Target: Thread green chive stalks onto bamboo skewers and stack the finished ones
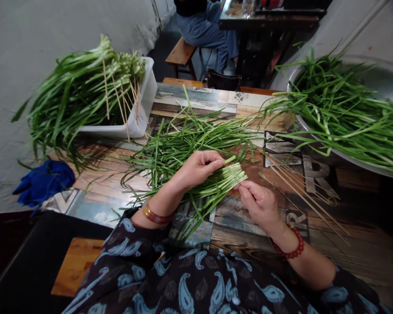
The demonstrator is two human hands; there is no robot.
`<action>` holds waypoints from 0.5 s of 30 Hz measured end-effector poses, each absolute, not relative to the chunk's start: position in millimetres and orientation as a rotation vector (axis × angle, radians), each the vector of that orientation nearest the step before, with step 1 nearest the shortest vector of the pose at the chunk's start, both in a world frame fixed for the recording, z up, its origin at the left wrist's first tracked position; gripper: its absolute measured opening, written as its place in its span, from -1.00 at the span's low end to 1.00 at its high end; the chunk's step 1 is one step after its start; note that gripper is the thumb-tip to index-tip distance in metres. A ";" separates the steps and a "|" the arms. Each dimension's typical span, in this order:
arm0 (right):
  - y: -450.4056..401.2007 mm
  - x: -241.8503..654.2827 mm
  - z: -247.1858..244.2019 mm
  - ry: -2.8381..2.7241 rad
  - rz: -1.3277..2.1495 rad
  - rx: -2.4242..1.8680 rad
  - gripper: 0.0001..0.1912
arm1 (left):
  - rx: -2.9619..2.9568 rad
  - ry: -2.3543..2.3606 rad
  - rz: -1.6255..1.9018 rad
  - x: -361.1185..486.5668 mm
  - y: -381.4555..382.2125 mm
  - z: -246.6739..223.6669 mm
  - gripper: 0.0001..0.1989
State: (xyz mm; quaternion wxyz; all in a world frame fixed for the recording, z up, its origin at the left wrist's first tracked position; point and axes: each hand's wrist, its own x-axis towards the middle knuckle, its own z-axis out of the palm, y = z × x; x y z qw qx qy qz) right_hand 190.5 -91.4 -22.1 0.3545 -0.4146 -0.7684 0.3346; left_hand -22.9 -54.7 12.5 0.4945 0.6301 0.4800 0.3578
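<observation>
My left hand (201, 168) is closed with a green stalk pinched between thumb and fingers, just above a row of chives (227, 179) lying side by side, pale cut ends to the right. My right hand (258, 203) is closed by those pale ends, thumb against the fingertips; what it grips is too small to make out. A loose heap of long green chives (193, 135) spreads over the table beyond my hands. Several thin wooden skewers (304, 192) lie to the right of my right hand.
A white bin (147, 98) piled with chives and skewers stands at the back left. A metal basin (291, 83) overflows with chives at the right. Blue gloves (46, 181) lie at the left edge. A seated person (201, 28) is beyond the table (242, 222).
</observation>
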 end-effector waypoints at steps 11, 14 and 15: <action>-88.3 190.7 -22.7 -1.965 0.919 -1.032 -0.77 | 1.554 1.167 0.846 -19.3 -58.2 19.5 -0.72; -88.6 191.3 -23.6 -1.989 0.896 -1.026 -0.76 | 1.499 1.182 0.783 -15.1 -60.9 17.7 -0.69; -88.6 191.3 -24.1 -1.996 0.879 -1.031 -0.75 | 1.507 1.192 0.770 -13.6 -61.8 17.4 -0.69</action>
